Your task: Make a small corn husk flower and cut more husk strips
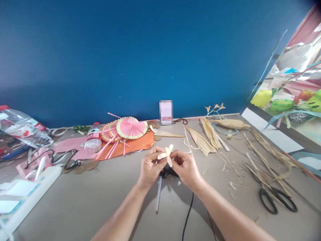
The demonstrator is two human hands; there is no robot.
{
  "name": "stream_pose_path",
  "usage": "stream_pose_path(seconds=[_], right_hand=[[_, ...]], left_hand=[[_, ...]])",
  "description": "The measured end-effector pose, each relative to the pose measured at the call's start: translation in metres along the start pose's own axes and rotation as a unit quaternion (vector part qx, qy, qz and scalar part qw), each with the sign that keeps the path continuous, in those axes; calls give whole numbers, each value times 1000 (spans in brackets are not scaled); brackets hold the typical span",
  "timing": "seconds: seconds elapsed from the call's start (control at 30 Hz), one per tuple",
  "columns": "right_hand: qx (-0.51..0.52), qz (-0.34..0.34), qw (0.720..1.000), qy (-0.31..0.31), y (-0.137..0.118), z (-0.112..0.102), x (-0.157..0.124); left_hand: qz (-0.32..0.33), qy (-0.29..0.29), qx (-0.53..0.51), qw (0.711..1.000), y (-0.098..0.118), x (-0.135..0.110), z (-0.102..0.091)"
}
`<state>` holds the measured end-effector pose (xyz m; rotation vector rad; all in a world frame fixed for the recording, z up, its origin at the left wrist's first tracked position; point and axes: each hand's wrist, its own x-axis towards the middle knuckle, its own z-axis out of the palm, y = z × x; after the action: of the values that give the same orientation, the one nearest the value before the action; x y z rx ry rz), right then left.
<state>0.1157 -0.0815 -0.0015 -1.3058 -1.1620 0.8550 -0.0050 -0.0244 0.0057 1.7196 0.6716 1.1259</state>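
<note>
Between my hands is a small cream-coloured flower [168,154], its petals spread and apparently made of dried husk. My left hand [151,166] pinches it from the left, thumb and fingers pressed together near its centre. From the other side my right hand [185,167] closes its fingertips on the same flower. Just below them lies a black tool [170,171], partly hidden by my hands, with a translucent stick [158,197] pointing towards me and a black cord [188,216]; it looks like a glue gun.
Black-handled scissors [277,197] lie right among husk strips and scraps. Dried husks [202,140] and a small flower spray [216,108] sit behind. Pink paper fans [131,128] rest on orange paper [142,144]. Plastic bottles [23,127] and a white power strip [37,194] are left; a blue wall [160,60] stands behind.
</note>
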Motion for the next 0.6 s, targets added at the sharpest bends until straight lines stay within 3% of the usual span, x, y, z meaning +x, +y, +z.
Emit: stream_pose_path(seconds=[0.17,0.33,0.6], right_hand=[[-7,7,1000,-1,-1,0,1],[-11,31,999,-30,1,0,3],[-18,38,999,-20,3,1,4]], left_hand=[[-17,2,-45,999,-2,2,1],[-64,53,-149,985,-11,4,1],[-105,85,-186,973,-13,4,4]])
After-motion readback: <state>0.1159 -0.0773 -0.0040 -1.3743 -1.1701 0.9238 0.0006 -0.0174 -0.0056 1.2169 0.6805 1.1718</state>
